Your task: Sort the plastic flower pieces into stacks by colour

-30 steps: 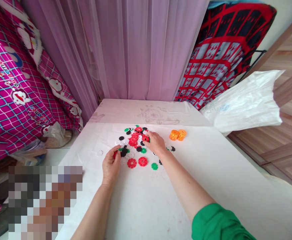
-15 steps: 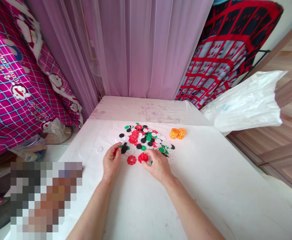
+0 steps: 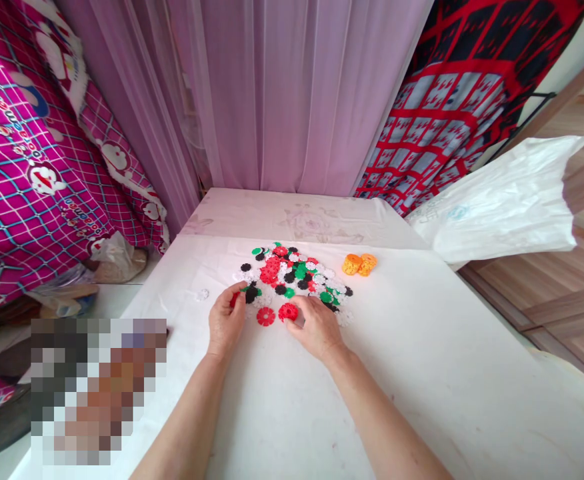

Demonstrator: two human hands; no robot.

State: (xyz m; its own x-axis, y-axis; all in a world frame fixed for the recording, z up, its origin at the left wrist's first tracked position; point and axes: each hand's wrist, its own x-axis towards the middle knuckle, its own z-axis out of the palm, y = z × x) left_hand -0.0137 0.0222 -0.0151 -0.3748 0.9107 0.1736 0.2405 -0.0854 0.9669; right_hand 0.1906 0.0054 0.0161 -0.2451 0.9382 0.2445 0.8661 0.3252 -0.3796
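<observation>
A heap of small toothed plastic discs [image 3: 292, 275] in red, green, black and white lies on the white table [image 3: 422, 373]. My left hand [image 3: 225, 323] rests at the heap's near left edge, fingers curled round a red piece. My right hand [image 3: 316, 327] is beside it, fingertips pinched on a red disc [image 3: 287, 311] lying on the table. Another red disc [image 3: 265, 316] lies loose between the two hands. Two short stacks of orange discs [image 3: 359, 264] stand to the right of the heap.
A pink curtain [image 3: 292, 100] hangs behind the table. Pink patterned bedding [image 3: 37, 167] is at the left, a red and black blanket [image 3: 452, 113] at the back right. A white plastic bag [image 3: 502, 200] lies by the table's right edge.
My right hand has pulled back from the middle of the heap to its near edge and closed on a red disc. The left hand has stayed put.
</observation>
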